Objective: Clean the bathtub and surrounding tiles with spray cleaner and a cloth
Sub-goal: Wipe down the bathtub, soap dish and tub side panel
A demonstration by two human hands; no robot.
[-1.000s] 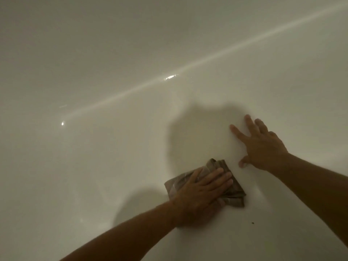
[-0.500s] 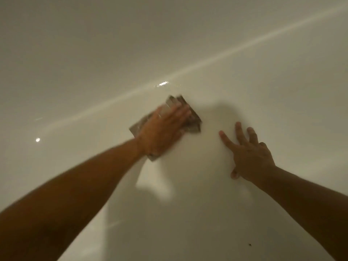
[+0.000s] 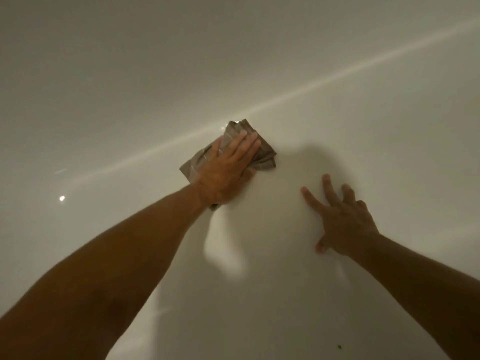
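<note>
Under flat left-hand fingers [image 3: 244, 144]: folded grey-brown checked cloth [image 3: 262, 154], pressed on glossy white bathtub wall [image 3: 363, 126], fingers straight, not curled. Cloth now up beside pale curved crease, higher than second ago; stroke reaches upper wall. Right hand [image 3: 342, 219] spread open, bracing on tub right of cloth, unmoved. Small dark speck [image 3: 339, 347] below, not yet wiped.

No text, label, brand, number or sign can be read here. The cloth [image 3: 235, 146] carries only thin pale lines, no letters, and the bathtub [image 3: 337, 126] surface is plain and without any marking.
</note>
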